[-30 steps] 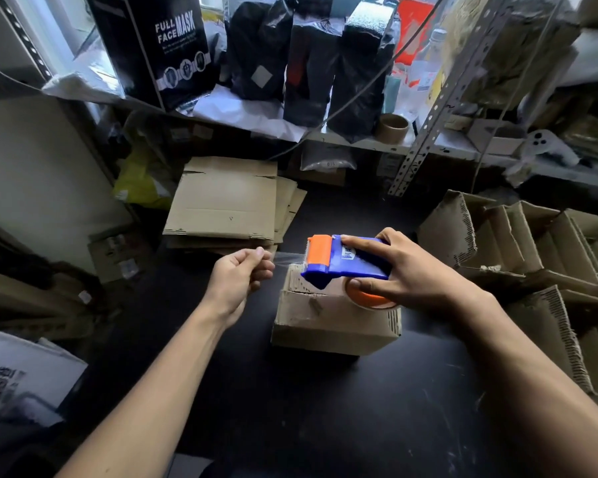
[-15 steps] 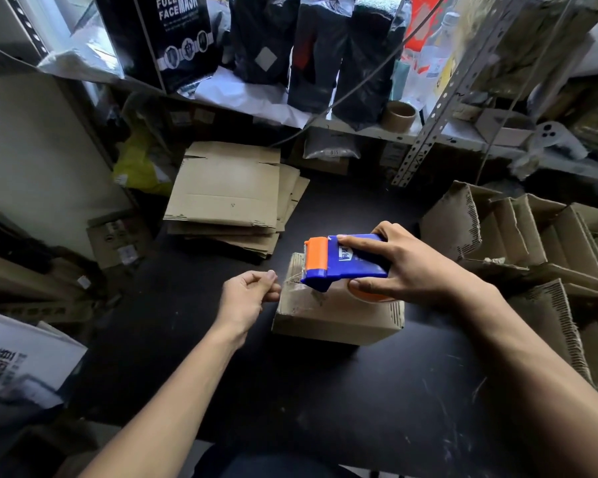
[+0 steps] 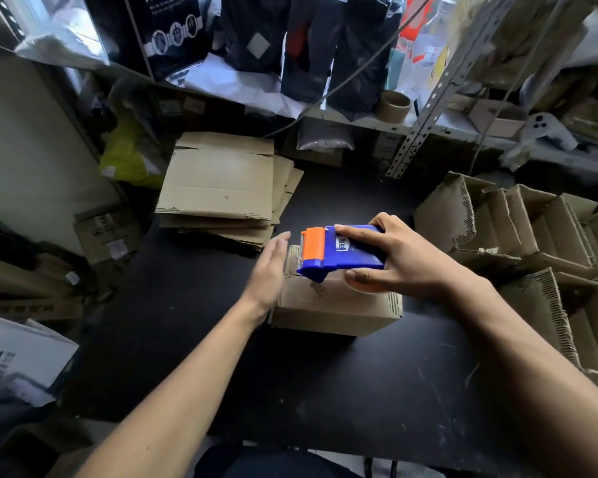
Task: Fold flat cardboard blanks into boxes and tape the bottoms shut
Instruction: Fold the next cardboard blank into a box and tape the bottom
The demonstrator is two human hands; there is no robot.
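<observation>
- Holding the tape dispenser [image 3: 342, 250] over the box [image 3: 335, 305], your right hand [image 3: 404, 267] sat on top of the job; the box stood on the table [image 3: 325, 391] straight ahead of you, bottom side up as far as I could judge.
- Box's long axis ran left-right across your view; dispenser lay along that same line, orange cutter end pointing left toward your left hand [image 3: 270, 270].
- Left hand was at the box's left end, touching or just beside the upper left edge; contact itself was blurred, can't say for sure.
- Left fingers [image 3: 278, 243] were straight and together, palm facing the box, holding nothing.
- Right fingers [image 3: 354, 231] were curled round the blue body, thumb along the near side, firm grip on the dispenser.
- Dispenser's front lip sat right over the box top near the left end; a clear tape strip seemed to run there, too faint to confirm.
- Judgement: step in hand was taping the bottom seam; left hand was nearer the tape end, so pressing it down over the left edge fell to it, right hand would pull or cut.
- Flat blanks [image 3: 221, 184] lay stacked well behind the box; finished boxes [image 3: 532, 243] were piled to your right.
</observation>
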